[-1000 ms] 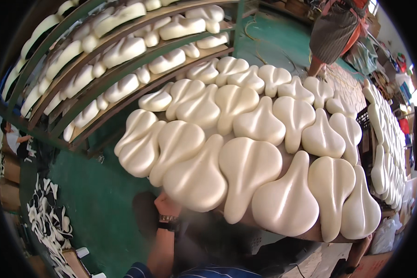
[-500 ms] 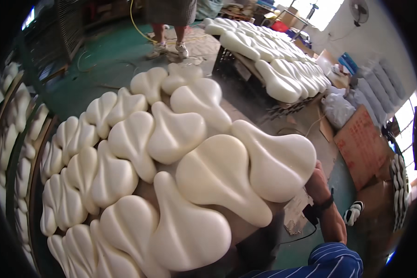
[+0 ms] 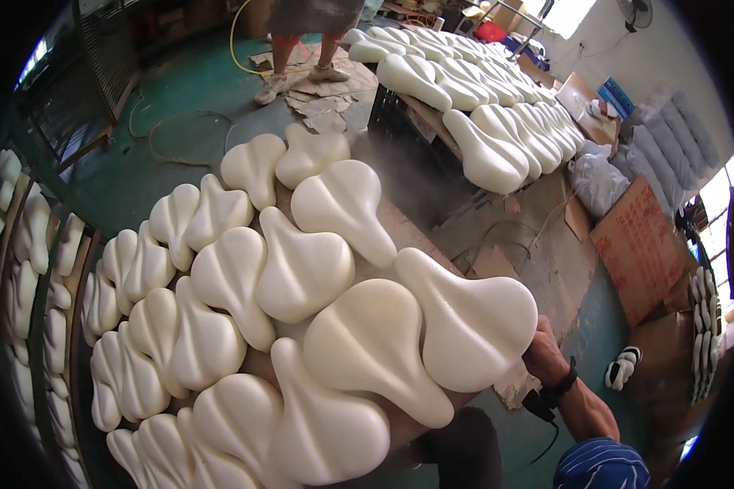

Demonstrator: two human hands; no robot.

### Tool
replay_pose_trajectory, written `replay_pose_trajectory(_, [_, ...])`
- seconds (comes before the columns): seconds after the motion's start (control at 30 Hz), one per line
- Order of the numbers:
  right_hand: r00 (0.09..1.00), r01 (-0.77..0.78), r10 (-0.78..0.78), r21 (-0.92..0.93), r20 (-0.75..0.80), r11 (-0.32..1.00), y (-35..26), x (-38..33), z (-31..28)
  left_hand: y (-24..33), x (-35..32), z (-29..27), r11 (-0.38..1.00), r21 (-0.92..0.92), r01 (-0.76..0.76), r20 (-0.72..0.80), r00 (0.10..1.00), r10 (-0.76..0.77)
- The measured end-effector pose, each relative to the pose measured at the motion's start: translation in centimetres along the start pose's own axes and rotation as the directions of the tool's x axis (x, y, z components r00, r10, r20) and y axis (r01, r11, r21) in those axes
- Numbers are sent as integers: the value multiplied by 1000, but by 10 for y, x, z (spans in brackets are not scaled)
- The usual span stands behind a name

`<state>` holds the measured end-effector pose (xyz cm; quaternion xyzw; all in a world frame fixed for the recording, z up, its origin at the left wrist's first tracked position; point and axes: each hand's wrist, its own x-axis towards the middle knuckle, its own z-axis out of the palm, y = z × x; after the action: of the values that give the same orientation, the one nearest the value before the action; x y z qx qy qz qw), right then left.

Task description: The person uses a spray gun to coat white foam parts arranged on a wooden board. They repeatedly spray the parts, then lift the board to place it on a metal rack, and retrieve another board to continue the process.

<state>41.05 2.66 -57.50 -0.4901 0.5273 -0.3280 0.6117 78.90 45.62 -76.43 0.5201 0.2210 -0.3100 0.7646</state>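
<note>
Cream-white bicycle saddle pads (image 3: pixel 365 338) lie in rows on a brown board (image 3: pixel 408 432), packed close together. At the board's right end, the outermost pad (image 3: pixel 477 330) has its broad end toward me. My right hand (image 3: pixel 549 354), with a black band on its wrist, is curled just beyond that broad end. Its fingertips are partly hidden by the pad, so whether it grips the pad or an edge under it does not show. Nothing of my left hand is visible.
A second table of similar pads (image 3: pixel 493 151) stands at the back right. Racks of pads (image 3: pixel 37 244) line the left. Someone's legs (image 3: pixel 306 61) show at the back. Cardboard (image 3: pixel 636 244), grey bags (image 3: pixel 669 147) and a glove (image 3: pixel 624 368) are at the right; a hose (image 3: pixel 238 49) lies behind.
The near board and pads sit lower in the picture, as the view has shifted. My right hand stays beside the same pad. The other person's feet have changed stance.
</note>
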Motion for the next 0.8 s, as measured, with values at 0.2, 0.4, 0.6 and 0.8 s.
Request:
replay_pose_trajectory(0.2, [996, -41, 39, -26, -82, 999, 26, -57, 10, 33, 31, -72, 989, -43, 139, 311, 943, -119])
replay_pose_trajectory(0.4, [966, 111, -89, 78, -243, 991, 141, -179, -66, 75, 86, -179, 997, -72, 15, 191, 982, -1])
replay_pose_trajectory(0.6, [994, 81, -78, 46, -74, 996, 176, -246, -2, 109, 111, -258, 965, 171, -198, 451, 887, 101])
replay_pose_trajectory(0.8, [991, 64, -39, -194, 131, 979, 140, -303, 78, 161, 123, -259, 990, 125, -63, 307, 951, 22])
